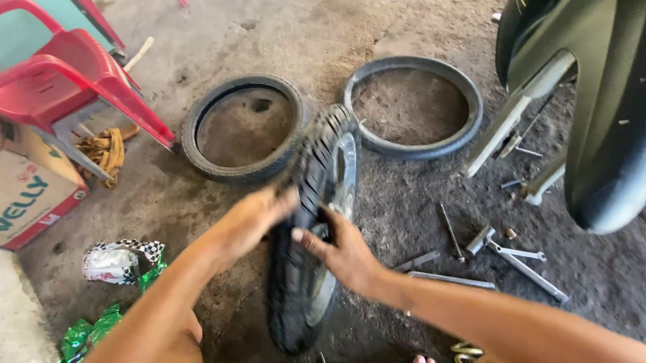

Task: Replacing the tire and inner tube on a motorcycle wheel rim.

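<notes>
wheel [312, 226] with black tyre being held upright on concrete floor [288, 27], frame centre; left hand [252, 218] at 9 o'clock, fingers laid together on tread; right hand [341, 251] at 3 o'clock, fingers clamped on sidewall. two loose tyres [211, 162] lying at 12 o'clock.

The stained concrete floor [289, 20] carries two loose tyres lying flat, one [242, 127] to the left and another [413, 107] just beside it, well apart from metal tools [518, 260] (levers and a wrench). A cardboard box [12, 182], crumpled wrappers [116, 262] and a red plastic chair [64, 84] stand along its left side.
</notes>
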